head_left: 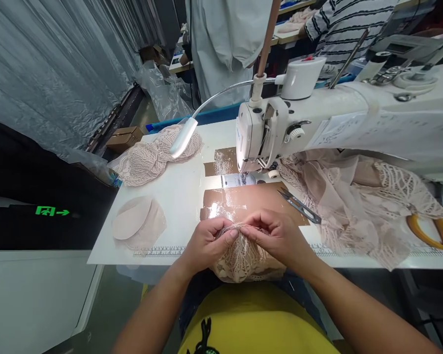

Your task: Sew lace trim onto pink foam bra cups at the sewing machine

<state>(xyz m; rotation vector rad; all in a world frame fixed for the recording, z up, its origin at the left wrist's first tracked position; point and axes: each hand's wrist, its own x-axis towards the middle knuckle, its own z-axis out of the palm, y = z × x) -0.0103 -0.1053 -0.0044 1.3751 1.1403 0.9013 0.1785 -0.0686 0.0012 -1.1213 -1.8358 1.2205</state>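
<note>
Both hands pinch the top edge of a beige lace piece [239, 260] at the front edge of the sewing table. My left hand [212, 243] grips it from the left, thumb on top. Close beside it, my right hand [276, 238] pinches the same edge from the right. The lace hangs down over the table edge toward my lap. Just beyond the hands stands the sewing machine [256, 135], its needle area over a metal plate [238, 180]. Small thread snips [300, 205] lie beyond my right hand on brown tape [258, 194].
Folded lace pieces [143, 160] lie at the back left, under a lamp head [184, 137]. Thin oval fabric pieces [138, 221] rest at the left. More lace fabric [354, 196] is heaped right, near orange-handled scissors [430, 233]. A printed ruler [162, 251] runs along the front edge.
</note>
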